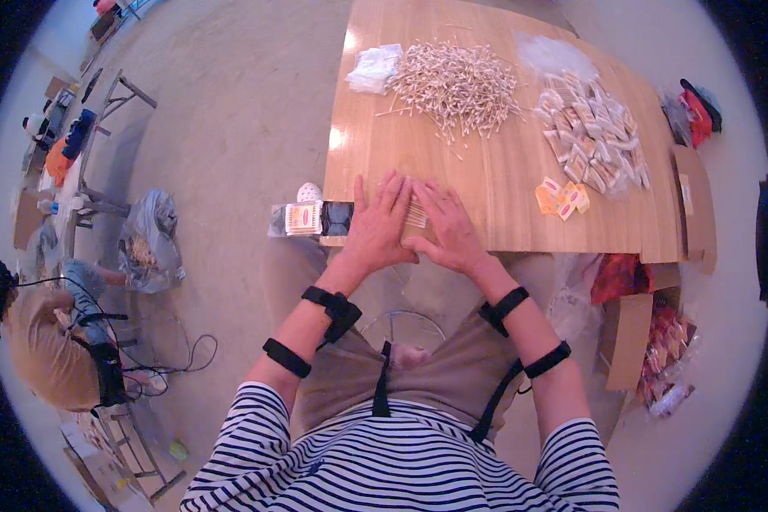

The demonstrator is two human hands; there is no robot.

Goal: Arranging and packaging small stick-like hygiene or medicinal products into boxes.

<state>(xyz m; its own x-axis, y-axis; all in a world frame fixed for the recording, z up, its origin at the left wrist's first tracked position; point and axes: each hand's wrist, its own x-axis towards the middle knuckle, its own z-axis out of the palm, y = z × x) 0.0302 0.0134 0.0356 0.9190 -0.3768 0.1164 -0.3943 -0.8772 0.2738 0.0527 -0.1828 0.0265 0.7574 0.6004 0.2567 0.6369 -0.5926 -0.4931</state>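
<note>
A packing workshop, by its look: beyond the right hand [449, 230], loose swabs [456, 87] heaped on a table [503, 200]; further right, bagged packs [590, 136], cards [563, 198] and a carton [630, 340]; well left of the left hand [375, 224], plain grey floor [230, 128] and another person [53, 350].

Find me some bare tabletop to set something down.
The wooden table is bare between the right hand and the yellow cards, and again along its left edge, between the whitish plastic bags and the left hand. It's crowded farther back, where the swab heap and filled packets lie.
</note>
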